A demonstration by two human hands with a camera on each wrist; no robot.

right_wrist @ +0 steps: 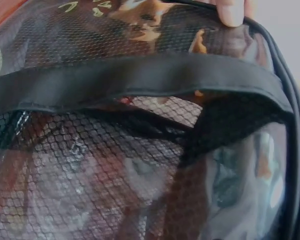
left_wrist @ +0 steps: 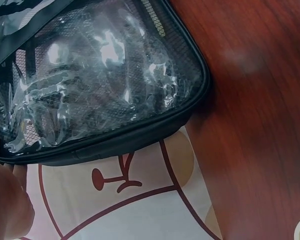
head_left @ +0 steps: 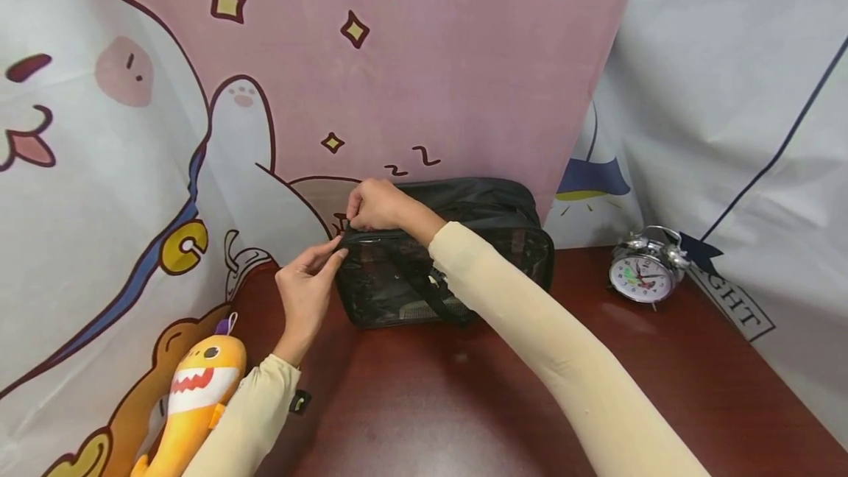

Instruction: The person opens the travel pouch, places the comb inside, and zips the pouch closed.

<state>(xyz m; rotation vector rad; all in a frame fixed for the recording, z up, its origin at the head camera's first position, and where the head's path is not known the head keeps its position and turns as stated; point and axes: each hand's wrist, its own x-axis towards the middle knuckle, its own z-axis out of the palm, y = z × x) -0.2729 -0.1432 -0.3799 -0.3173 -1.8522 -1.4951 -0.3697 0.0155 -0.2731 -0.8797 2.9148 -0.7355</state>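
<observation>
A black bag [head_left: 384,282] with clear plastic panels and mesh inside stands on the table against the backdrop. My left hand [head_left: 306,287] pinches its upper left corner between thumb and fingers; in the left wrist view this hand [left_wrist: 10,200] shows at the bag's edge. Just above, my right hand [head_left: 379,205] has fingertips pinched at the top edge near the same corner; what small part they hold is hidden. A black strap [right_wrist: 140,75] crosses the clear panel [right_wrist: 70,185] in the right wrist view.
A silver twin-bell alarm clock [head_left: 641,274] stands at the right on the red-brown table [head_left: 424,403]. An orange shark plush [head_left: 199,389] lies at the left beside my left forearm. Printed cloth [head_left: 450,72] hangs behind and along both sides.
</observation>
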